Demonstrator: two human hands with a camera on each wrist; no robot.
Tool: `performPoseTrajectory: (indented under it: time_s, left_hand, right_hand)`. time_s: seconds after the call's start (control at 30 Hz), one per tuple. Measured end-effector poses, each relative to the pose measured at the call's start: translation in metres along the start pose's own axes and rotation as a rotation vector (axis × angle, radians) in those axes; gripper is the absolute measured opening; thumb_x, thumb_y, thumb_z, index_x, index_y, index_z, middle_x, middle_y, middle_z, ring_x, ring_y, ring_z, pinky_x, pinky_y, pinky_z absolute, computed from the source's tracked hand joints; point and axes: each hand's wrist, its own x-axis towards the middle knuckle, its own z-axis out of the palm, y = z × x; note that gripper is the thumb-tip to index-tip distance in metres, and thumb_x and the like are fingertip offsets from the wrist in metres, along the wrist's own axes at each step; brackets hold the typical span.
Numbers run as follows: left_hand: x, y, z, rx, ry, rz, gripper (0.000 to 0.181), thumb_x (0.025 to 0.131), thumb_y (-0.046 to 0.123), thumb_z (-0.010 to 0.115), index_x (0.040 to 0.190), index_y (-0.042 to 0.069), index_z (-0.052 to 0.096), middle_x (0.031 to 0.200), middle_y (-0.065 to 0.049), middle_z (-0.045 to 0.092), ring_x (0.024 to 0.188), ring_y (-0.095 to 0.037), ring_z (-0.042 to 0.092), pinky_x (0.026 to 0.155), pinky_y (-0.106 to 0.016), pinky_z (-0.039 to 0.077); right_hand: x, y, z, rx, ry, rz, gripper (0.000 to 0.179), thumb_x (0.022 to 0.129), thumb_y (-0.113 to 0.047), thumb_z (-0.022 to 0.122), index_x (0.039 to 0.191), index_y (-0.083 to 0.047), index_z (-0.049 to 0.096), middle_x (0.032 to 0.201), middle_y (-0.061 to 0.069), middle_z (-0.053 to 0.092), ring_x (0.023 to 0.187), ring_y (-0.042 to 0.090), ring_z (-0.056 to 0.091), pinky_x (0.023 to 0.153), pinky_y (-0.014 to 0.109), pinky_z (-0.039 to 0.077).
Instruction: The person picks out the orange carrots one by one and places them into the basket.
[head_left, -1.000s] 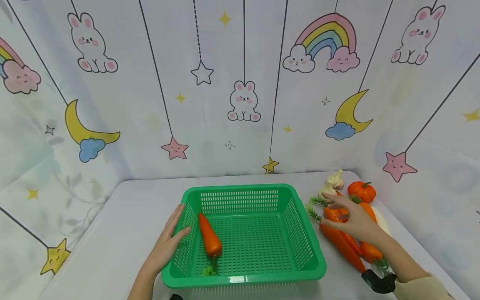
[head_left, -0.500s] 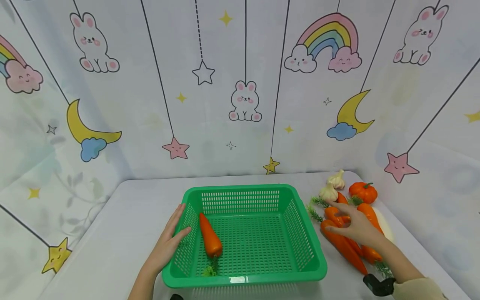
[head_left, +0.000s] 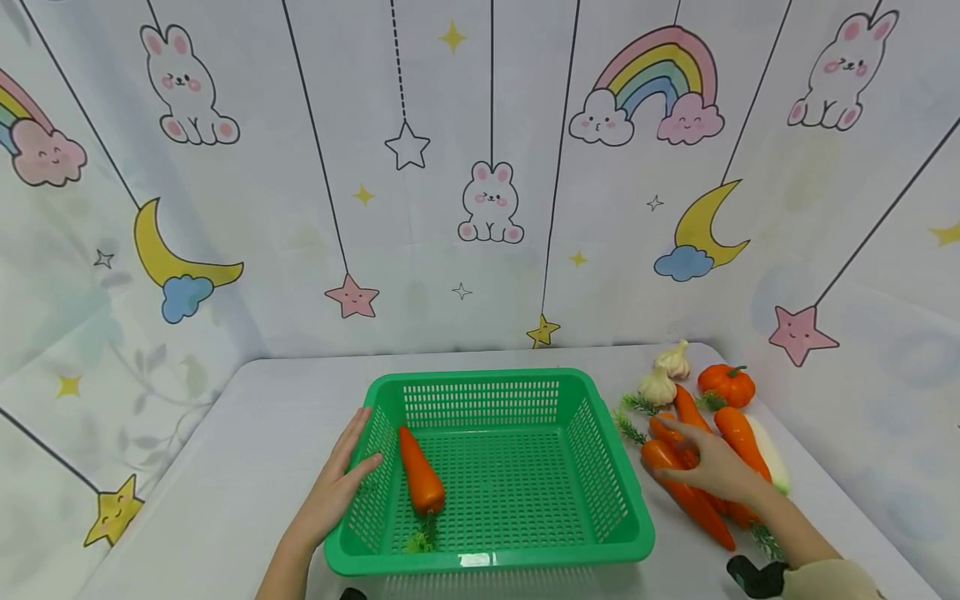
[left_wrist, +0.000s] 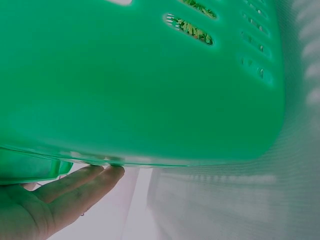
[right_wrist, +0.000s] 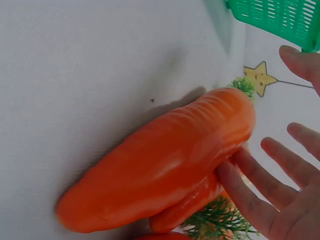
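A green plastic basket (head_left: 491,560) with slotted walls stands mid-table, a carrot (head_left: 422,471) with a leafy top lying inside at its left. My left hand (head_left: 333,492) rests along the basket's left side, thumb at the rim. In the left wrist view its straight fingers (left_wrist: 82,192) touch the green wall. On the right, my right hand (head_left: 712,462) reaches down over a pile of carrots. Its fingertips are beside a thick red-orange carrot (right_wrist: 165,160), fingers spread and nothing gripped. Below that carrot, smaller orange ones and green fronds (right_wrist: 220,217) partly show.
Two garlic bulbs (head_left: 657,387) and a small orange pumpkin (head_left: 726,386) sit behind the pile. A pale vegetable (head_left: 772,458) lies at its right beside another carrot (head_left: 737,435). A patterned cloth (head_left: 420,267) hangs behind the white table (head_left: 247,467).
My right hand has lowered and come toward the front, down to the thick carrot, uncovering more of the carrots behind it. The left hand and the basket have stayed in place.
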Motion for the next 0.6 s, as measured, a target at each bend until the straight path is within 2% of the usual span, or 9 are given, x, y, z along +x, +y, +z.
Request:
performPoseTrajectory:
  time_s: [0.1, 0.23, 0.37, 0.47, 0.6]
  left_hand:
    - [0.0, 0.0, 0.0, 0.0, 0.0, 0.001, 0.062, 0.095, 0.022, 0.048, 0.148, 0.02, 0.016, 0.153, -0.008, 0.003, 0.137, -0.036, 0.0, 0.095, -0.072, 0.006]
    - [0.0, -0.001, 0.0, 0.01, 0.001, 0.005, 0.062, 0.095, 0.024, 0.049, 0.148, 0.021, 0.016, 0.153, -0.007, 0.003, 0.137, -0.035, 0.001, 0.095, -0.072, 0.007]
    - [0.001, -0.003, -0.001, 0.017, 0.001, 0.002, 0.062, 0.095, 0.024, 0.049, 0.148, 0.022, 0.016, 0.153, -0.007, 0.003, 0.137, -0.035, 0.0, 0.094, -0.072, 0.007]
    - [0.001, -0.004, -0.001, 0.016, 0.002, 0.0, 0.062, 0.095, 0.023, 0.049, 0.148, 0.022, 0.016, 0.153, -0.007, 0.003, 0.137, -0.035, 0.0, 0.094, -0.072, 0.007]
    - [0.001, -0.004, 0.0, 0.02, 0.004, 0.001, 0.062, 0.095, 0.023, 0.049, 0.148, 0.022, 0.016, 0.153, -0.007, 0.003, 0.137, -0.035, 0.001, 0.094, -0.072, 0.007]
  right_hand:
    - [-0.002, 0.004, 0.002, 0.005, -0.027, 0.011, 0.082, 0.073, -0.037, 0.076, 0.136, 0.0, 0.039, 0.125, 0.026, 0.049, 0.102, 0.037, 0.053, 0.079, 0.051, 0.047]
    - [-0.001, 0.005, 0.005, 0.02, -0.07, 0.008, 0.081, 0.073, -0.037, 0.076, 0.137, -0.003, 0.039, 0.128, 0.021, 0.048, 0.101, 0.032, 0.053, 0.078, 0.044, 0.049]
    - [0.0, 0.003, 0.006, 0.011, -0.114, 0.029, 0.081, 0.072, -0.037, 0.076, 0.137, -0.004, 0.04, 0.122, 0.016, 0.053, 0.101, 0.029, 0.053, 0.078, 0.042, 0.049]
    - [0.001, 0.001, 0.008, 0.008, -0.135, 0.021, 0.081, 0.071, -0.035, 0.077, 0.136, -0.003, 0.041, 0.121, 0.017, 0.053, 0.102, 0.031, 0.052, 0.08, 0.046, 0.048]
    - [0.0, 0.002, 0.012, 0.018, -0.181, 0.001, 0.082, 0.07, -0.03, 0.079, 0.136, -0.002, 0.04, 0.13, 0.023, 0.045, 0.104, 0.032, 0.049, 0.081, 0.047, 0.047]
